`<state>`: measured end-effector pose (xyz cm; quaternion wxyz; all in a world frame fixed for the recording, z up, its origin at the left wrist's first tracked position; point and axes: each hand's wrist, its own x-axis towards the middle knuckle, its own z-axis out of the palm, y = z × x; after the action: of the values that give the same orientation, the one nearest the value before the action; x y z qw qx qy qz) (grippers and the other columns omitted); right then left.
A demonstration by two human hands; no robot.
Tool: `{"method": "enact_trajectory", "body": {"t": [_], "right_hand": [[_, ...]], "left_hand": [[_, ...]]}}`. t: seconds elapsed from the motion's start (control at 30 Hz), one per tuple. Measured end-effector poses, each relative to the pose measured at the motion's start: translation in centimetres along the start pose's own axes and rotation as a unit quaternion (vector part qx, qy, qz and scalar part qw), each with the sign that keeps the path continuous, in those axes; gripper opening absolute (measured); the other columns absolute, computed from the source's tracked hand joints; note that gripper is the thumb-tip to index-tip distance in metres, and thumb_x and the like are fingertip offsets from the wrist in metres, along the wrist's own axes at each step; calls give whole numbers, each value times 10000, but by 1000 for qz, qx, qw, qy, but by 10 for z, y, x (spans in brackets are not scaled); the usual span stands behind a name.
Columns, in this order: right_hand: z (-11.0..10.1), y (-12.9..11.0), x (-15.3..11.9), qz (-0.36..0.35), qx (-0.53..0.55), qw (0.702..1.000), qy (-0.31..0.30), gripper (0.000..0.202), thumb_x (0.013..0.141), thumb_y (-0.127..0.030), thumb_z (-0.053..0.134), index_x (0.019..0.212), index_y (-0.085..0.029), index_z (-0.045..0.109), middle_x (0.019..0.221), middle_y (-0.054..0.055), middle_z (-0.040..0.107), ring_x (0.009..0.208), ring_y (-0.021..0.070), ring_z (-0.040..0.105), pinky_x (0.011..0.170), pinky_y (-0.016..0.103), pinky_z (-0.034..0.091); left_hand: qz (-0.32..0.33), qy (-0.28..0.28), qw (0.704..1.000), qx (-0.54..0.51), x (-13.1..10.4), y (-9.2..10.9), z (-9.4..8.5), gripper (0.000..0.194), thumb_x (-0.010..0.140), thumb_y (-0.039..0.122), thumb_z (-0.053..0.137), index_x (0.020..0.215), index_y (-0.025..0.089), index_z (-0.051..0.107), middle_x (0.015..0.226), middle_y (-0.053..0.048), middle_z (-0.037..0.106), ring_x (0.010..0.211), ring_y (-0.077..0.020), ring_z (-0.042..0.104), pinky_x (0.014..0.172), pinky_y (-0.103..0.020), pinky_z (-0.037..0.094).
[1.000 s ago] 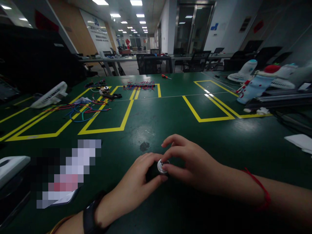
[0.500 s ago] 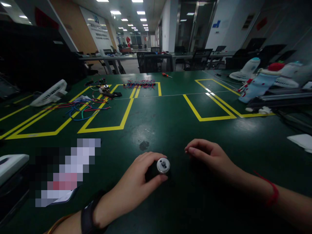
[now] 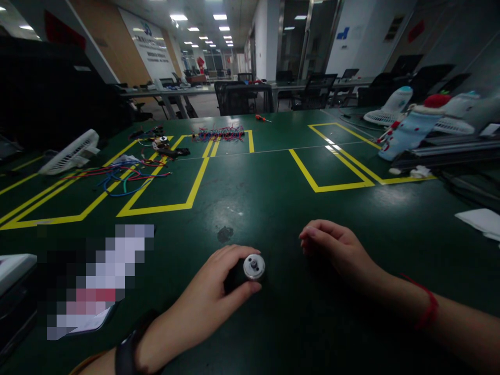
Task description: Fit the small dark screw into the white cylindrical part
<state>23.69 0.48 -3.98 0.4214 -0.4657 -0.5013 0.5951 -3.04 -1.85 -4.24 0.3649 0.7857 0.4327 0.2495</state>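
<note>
The left hand (image 3: 213, 299) grips a small motor (image 3: 253, 267) on the green worktop (image 3: 273, 172). The right hand (image 3: 338, 250) rests nearby, loosely curled and empty.

- A single view, from a camera worn on the person's head, facing forward and tilted down over a green table (image 3: 273, 208)
- It sits close above the near table edge: the left hand (image 3: 207, 307) and right hand (image 3: 336, 247) fill the lower middle of the frame
- The wide lens bends the yellow floor-style markings (image 3: 195, 182) outward
- Upper frame reaches far back to desks, chairs and ceiling lights (image 3: 177, 17)
- With one camera only, no second view overlaps it
</note>
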Motion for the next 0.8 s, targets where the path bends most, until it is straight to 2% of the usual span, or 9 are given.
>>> {"method": "enact_trajectory", "body": {"t": [0.13,0.2,0.3,0.4,0.5,0.6,0.7,0.8], "right_hand": [[2,-2,0,-12,-41,999,-7,235,908,-404,573,869,-180,637,760,13,611,689,132,567,594,256,445],[6,-6,-1,-36,-123,991,-28,219,919,-379,556,865,-182,637,773,14,606,705,138,567,609,263,450],[18,-15,-3,-109,-274,950,-102,108,897,-256,579,899,-183,660,849,27,623,783,154,580,693,287,466],[35,-23,-6,-163,-329,917,-160,160,856,-190,607,1010,-189,651,927,33,629,789,151,584,701,286,474],[51,-27,-7,-187,-346,909,-135,226,853,-249,625,1073,-195,620,953,31,626,756,145,579,671,283,473],[60,-30,-3,-212,-370,897,-113,176,847,-276,640,1007,-204,642,969,24,613,764,145,576,671,285,466],[62,-35,0,-231,-367,893,-118,90,838,-247,655,913,-199,666,985,23,595,783,138,574,670,271,465],[55,-41,0,-251,-335,902,-105,78,847,-227,650,916,-193,657,962,23,577,775,127,562,663,254,474]], "left_hand": [[1,4,1000,0,1,3,0,355,881,250,644,1209,311,523,1195,-24,596,1095,-238,558,963,-419,439],[2,6,1000,3,2,4,0,349,874,243,652,1193,312,529,1180,-16,602,1082,-234,562,956,-412,441],[2,10,1000,3,2,5,1,342,862,224,661,1170,305,536,1153,-12,609,1063,-232,566,937,-403,448],[1,9,1000,0,2,4,2,324,861,215,660,1153,296,545,1134,-13,613,1047,-232,568,924,-397,452],[3,6,1000,-9,2,4,2,313,864,225,658,1151,283,550,1134,-22,614,1049,-235,566,928,-394,449],[1,6,1000,-13,2,5,2,305,870,219,647,1154,273,550,1133,-26,613,1043,-234,568,925,-389,451],[0,5,1000,-11,2,5,2,301,866,207,647,1146,266,554,1131,-28,613,1041,-236,567,921,-390,451],[3,8,1000,-15,3,6,2,322,854,207,664,1147,273,548,1141,-22,611,1055,-234,561,943,-398,437]]}}
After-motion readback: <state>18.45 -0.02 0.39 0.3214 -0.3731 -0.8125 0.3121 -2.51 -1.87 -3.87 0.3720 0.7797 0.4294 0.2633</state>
